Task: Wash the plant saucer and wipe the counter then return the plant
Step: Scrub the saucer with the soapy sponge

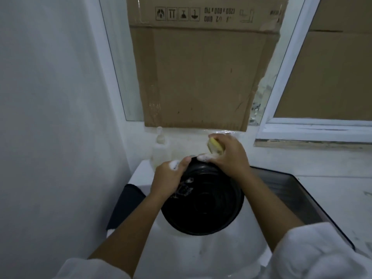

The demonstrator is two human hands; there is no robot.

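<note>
Head view: we see both hands working at a black plant saucer, which is held between them, tilted up so that its ringed face turns toward us. The left hand grips the saucer's left rim, its thumb hooked over the top edge and white foam on its knuckles. The right hand sits at the saucer's far rim with its fingers curled round a yellow sponge, and more foam lies where its thumb meets the rim. We cannot tell whether the sponge itself touches the saucer.

Below the hands and the saucer lies a white basin. Just beyond the left hand stands a pale pump bottle against the wall. Behind both hands, a sheet of cardboard covers the window. To the right of the right forearm we see a dark tray set into the counter. White sleeves cover both arms up to the elbows.
</note>
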